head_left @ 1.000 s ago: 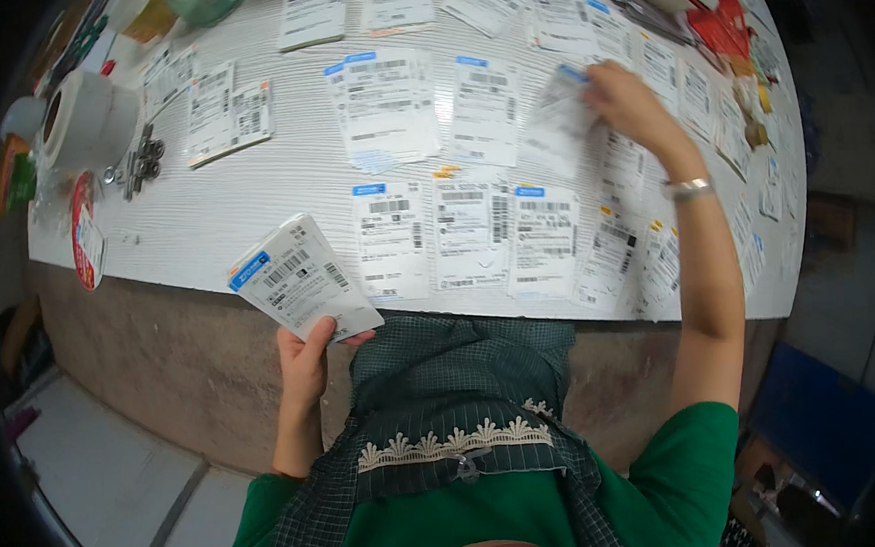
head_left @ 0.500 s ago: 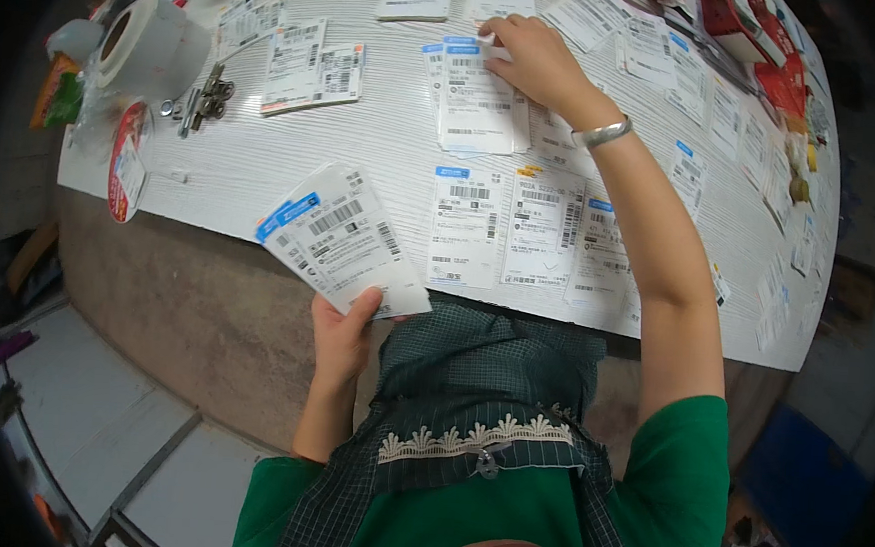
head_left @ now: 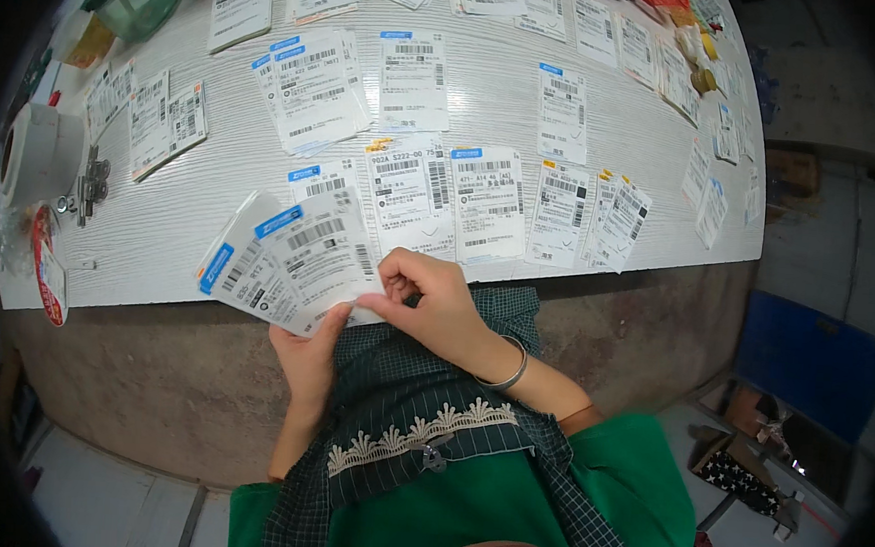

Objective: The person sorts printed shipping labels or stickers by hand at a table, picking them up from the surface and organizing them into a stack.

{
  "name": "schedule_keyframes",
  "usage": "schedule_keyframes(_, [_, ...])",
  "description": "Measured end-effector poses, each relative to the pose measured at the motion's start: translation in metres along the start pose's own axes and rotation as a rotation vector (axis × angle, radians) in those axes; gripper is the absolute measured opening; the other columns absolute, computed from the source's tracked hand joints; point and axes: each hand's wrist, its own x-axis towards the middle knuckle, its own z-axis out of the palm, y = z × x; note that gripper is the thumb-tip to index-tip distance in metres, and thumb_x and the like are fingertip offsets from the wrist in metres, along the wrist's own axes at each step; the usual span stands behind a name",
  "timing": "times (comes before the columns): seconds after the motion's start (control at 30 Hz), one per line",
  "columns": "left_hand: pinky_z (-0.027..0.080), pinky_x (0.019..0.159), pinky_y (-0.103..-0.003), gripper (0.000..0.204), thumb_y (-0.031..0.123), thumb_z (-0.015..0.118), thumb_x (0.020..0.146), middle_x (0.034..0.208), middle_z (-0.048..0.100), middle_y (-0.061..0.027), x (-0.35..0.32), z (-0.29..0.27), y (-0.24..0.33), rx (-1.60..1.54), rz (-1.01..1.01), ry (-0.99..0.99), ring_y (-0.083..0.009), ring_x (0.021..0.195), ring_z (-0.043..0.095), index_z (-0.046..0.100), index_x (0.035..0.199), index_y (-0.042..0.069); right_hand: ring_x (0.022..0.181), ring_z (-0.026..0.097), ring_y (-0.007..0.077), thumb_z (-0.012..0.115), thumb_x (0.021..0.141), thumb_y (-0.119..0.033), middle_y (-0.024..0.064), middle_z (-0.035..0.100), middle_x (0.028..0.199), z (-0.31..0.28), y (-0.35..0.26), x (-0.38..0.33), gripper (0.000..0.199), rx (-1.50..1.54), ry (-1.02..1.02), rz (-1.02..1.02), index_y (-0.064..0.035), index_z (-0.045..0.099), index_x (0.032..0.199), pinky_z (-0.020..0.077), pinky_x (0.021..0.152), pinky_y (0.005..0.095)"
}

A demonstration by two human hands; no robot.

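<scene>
My left hand (head_left: 304, 358) grips a fanned sheaf of white shipping labels (head_left: 288, 259) with blue tabs, its thumb lying over their lower edge. The sheaf is over the near edge of the table, partly covering a label beneath it. My right hand (head_left: 434, 298) wears a silver bracelet (head_left: 510, 365) and pinches the lower right corner of the sheaf's top label between thumb and index finger. Just beyond the hands lie a label with an orange tab (head_left: 409, 197) and a blue-tabbed label (head_left: 489, 206). A small pile of labels (head_left: 313, 90) sits farther back.
More labels (head_left: 558, 216) are spread in rows across the white table (head_left: 508, 97). At the left stand a roll of white film (head_left: 49, 149), a green-lidded jar (head_left: 138, 5) and some small metal parts (head_left: 92, 187). A blue panel (head_left: 812, 367) is beyond the right edge.
My right hand has come back from the far label pile to the sheaf in my left hand and taken its corner. The view has shifted, so the table appears farther left.
</scene>
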Motion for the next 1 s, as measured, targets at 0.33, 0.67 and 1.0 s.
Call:
schedule_keyframes(0.33, [0.058, 0.07, -0.029, 0.039, 0.006, 0.051, 0.089, 0.113, 0.056, -0.0201, -0.009, 0.052, -0.001, -0.173, -0.182, -0.3, -0.0244, 0.094, 0.061, 0.039, 0.122, -0.009, 0.049, 0.046, 0.0089, 0.068, 0.078, -0.01, 0.0049, 0.055, 0.06, -0.054, 0.017, -0.025, 0.017, -0.046, 0.229, -0.089, 0.0024, 0.058, 0.073, 0.0376, 0.047, 0.0228])
schedule_keyframes(0.67, [0.058, 0.071, -0.031, 0.037, 0.008, 0.052, 0.089, 0.112, 0.056, -0.0174, -0.007, 0.072, 0.003, -0.154, -0.252, -0.342, -0.0226, 0.095, 0.061, 0.041, 0.121, -0.008, 0.05, 0.038, 0.003, 0.069, 0.077, -0.007, -0.0013, 0.046, 0.054, -0.072, 0.029, -0.036, 0.022, 0.01, 0.258, 0.047, 0.0005, 0.051, 0.066, 0.0322, 0.046, 0.0186])
schedule_keyframes(1.0, [0.057, 0.073, -0.029, 0.039, 0.008, 0.051, 0.089, 0.114, 0.055, -0.0185, 0.013, 0.089, 0.015, -0.219, -0.308, -0.414, -0.0226, 0.097, 0.06, 0.038, 0.122, -0.007, 0.052, 0.033, 0.0057, 0.065, 0.083, -0.015, -0.003, 0.043, 0.054, -0.137, 0.03, 0.003, 0.027, -0.239, 0.453, 0.016, -0.003, 0.051, 0.062, 0.0255, 0.047, 0.0212])
